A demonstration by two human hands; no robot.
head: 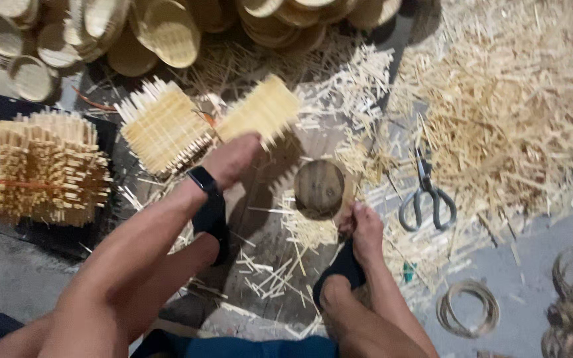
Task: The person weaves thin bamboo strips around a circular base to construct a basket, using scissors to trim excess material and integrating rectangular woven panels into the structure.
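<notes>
My left hand [233, 159] is clamped on a woven bamboo mat [260, 109]. I should lift it squarely. My right hand's [365, 229] fingers are curled together near the round wooden mould [318, 189].

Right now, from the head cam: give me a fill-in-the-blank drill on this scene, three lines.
1. The left hand grips a woven square; its wrist wears a ____ band.
2. The scissors lie to the ____ of the round wooden block.
3. The round woven trays are piled along the ____ edge of the view.
Missing words: black; right; top.
</notes>
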